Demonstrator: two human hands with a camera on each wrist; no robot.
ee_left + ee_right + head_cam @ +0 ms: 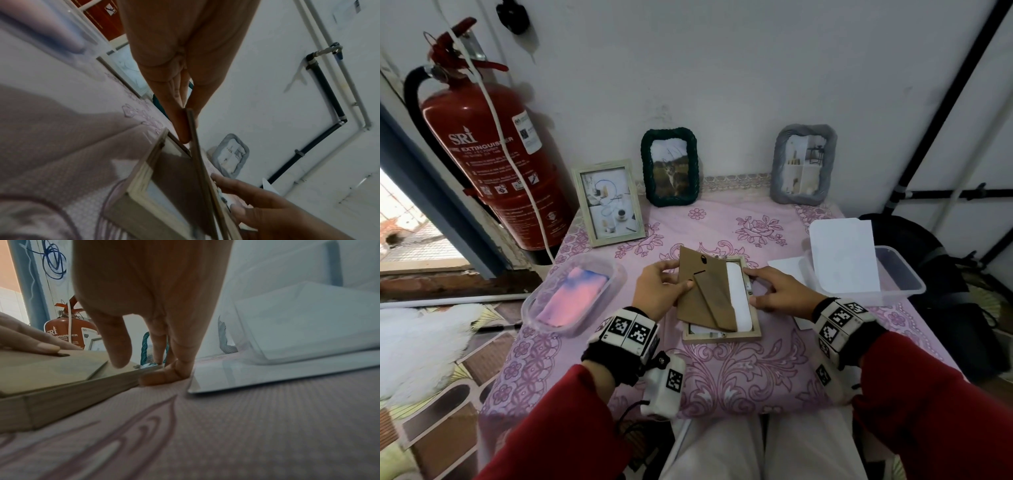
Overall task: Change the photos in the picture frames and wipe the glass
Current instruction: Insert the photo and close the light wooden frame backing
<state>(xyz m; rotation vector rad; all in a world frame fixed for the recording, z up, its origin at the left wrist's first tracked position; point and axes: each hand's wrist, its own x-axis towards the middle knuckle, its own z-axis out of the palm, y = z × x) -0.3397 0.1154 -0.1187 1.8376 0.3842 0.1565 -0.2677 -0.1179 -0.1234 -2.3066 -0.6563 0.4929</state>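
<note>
A pale wooden picture frame [722,335] lies face down in the middle of the pink cloth. My left hand [681,274] pinches the left edge of its brown backing board [702,298] and holds it tilted up off the frame. Under the board shows the white back of a photo [738,294]. My right hand [751,287] rests on the cloth, its fingertips against the frame's right side. In the left wrist view the board [197,155] stands edge-on between thumb and fingers [182,128]. In the right wrist view the thumb [120,352] hovers over the frame [68,395].
Three frames stand at the back: a white-wood one [607,202], a green one [670,168], a grey one [804,164]. A clear tub [530,308] at left holds a pink-blue cloth [571,298]. A tub [907,274] at right holds white sheets [842,260]. A fire extinguisher [493,157] stands far left.
</note>
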